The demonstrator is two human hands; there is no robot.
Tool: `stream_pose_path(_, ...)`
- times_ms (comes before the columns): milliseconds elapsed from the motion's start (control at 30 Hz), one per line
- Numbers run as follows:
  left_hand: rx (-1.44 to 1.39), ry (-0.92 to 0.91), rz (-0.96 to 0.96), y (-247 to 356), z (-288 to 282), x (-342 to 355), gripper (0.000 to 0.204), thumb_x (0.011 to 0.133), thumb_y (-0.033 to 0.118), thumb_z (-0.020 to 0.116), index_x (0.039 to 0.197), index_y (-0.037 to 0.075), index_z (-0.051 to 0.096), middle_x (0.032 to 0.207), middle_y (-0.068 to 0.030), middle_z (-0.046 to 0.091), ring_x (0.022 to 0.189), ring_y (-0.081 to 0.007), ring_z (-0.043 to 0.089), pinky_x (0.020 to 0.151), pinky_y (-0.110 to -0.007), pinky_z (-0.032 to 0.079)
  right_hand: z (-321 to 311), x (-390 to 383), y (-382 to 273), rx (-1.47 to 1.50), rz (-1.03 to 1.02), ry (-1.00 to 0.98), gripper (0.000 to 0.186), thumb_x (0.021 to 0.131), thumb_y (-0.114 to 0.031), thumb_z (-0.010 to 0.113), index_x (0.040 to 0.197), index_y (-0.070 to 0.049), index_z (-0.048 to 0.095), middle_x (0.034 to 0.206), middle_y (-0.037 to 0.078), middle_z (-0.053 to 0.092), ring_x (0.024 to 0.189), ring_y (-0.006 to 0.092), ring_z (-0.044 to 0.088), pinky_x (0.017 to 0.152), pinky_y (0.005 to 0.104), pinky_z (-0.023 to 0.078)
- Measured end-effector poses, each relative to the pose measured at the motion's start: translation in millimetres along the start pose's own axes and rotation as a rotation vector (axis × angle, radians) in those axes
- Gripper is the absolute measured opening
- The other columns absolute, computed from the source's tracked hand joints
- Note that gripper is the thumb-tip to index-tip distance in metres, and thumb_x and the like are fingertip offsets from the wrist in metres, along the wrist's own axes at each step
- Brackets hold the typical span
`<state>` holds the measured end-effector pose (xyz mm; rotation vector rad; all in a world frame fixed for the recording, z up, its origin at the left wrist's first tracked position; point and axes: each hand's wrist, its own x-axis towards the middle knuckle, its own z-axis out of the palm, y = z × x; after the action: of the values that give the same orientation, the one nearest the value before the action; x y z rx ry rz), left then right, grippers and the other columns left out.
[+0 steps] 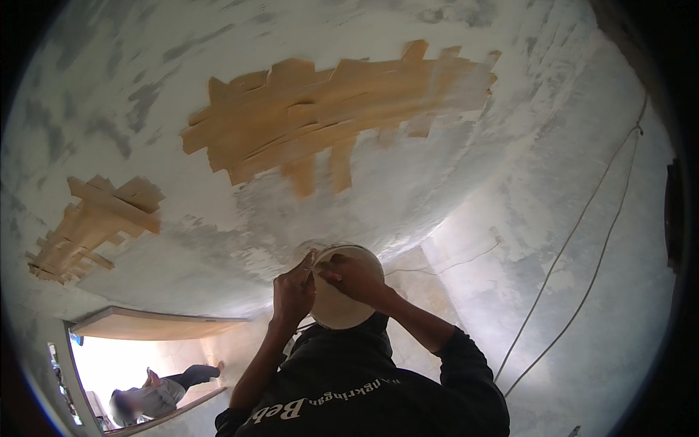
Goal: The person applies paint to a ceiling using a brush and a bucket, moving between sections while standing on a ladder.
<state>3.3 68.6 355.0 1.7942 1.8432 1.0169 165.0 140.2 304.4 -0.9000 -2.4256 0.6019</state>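
Note:
In front of my dark-shirted body is a round, pale bucket [338, 309], its light inside facing up. My left hand [293, 293] is at the bucket's left rim, fingers closed and smeared with something whitish near the tips. Over the bucket's opening, my right hand [354, 279] has its fingers curled close to the left fingertips. Whatever is between the fingers of either hand is too small and hidden to make out. What supports the bucket underneath is hidden.
A grey-white, patchily plastered surface carries a large patch of brown strips [291, 116] and a smaller brown patch [98, 222]. A thin looped cord [608, 211] hangs at right. Lower left, another person [156, 397] in grey is seen beyond a doorway [81, 379].

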Motion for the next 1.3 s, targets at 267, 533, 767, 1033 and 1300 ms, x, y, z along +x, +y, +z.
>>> stream_pose_path(267,-0.06,0.137,0.03,-18,-9,-1,0.04,0.081,0.0,0.057,0.12,0.004,0.064,0.108,-0.0204,0.066,0.086,-0.0347,0.069,0.072,-0.04,0.056,25,-8,-3,-0.003,0.231,-0.121,0.03,0.091,-0.032,0.058,0.086,-0.004,0.068,0.088,0.018,0.064,0.078,0.0363,0.064,0.074,0.0465,0.051)
stream_pose_path(533,-0.07,0.15,-0.002,-22,-11,3,0.037,0.082,0.001,0.058,0.119,0.005,0.065,0.103,-0.0225,0.067,0.08,-0.0348,0.069,0.068,-0.039,0.055,6,20,-22,-0.011,0.202,0.115,0.031,0.092,-0.03,0.056,0.104,-0.002,0.064,0.101,0.018,0.065,0.09,0.0361,0.064,0.081,0.0449,0.051)
stream_pose_path(767,-0.111,0.077,-0.096,-11,-10,3,0.031,0.085,0.003,0.059,0.115,0.002,0.066,0.107,-0.0228,0.066,0.09,-0.0348,0.069,0.07,-0.036,0.055,19,6,-14,0.063,0.033,-0.1,0.033,0.092,-0.029,0.055,0.112,-0.004,0.064,0.099,0.018,0.065,0.091,0.0351,0.063,0.082,0.0451,0.05)
stream_pose_path(1033,-0.036,0.067,-0.028,-7,2,16,0.041,0.082,0.003,0.059,0.121,0.011,0.065,0.082,-0.0229,0.065,0.07,-0.0386,0.065,0.061,-0.043,0.052,0,12,7,-0.059,0.026,-0.038,0.033,0.094,-0.033,0.051,0.117,-0.014,0.064,0.098,0.017,0.064,0.088,0.0331,0.064,0.08,0.0449,0.05)
stream_pose_path(1300,-0.164,0.002,0.076,10,5,51,0.036,0.08,0.005,0.058,0.115,0.006,0.067,0.091,-0.024,0.067,0.075,-0.0394,0.065,0.066,-0.043,0.052,-50,13,13,-0.105,0.034,-0.194,0.027,0.094,-0.031,0.052,0.115,-0.019,0.065,0.092,0.013,0.063,0.086,0.0315,0.065,0.077,0.0433,0.051)
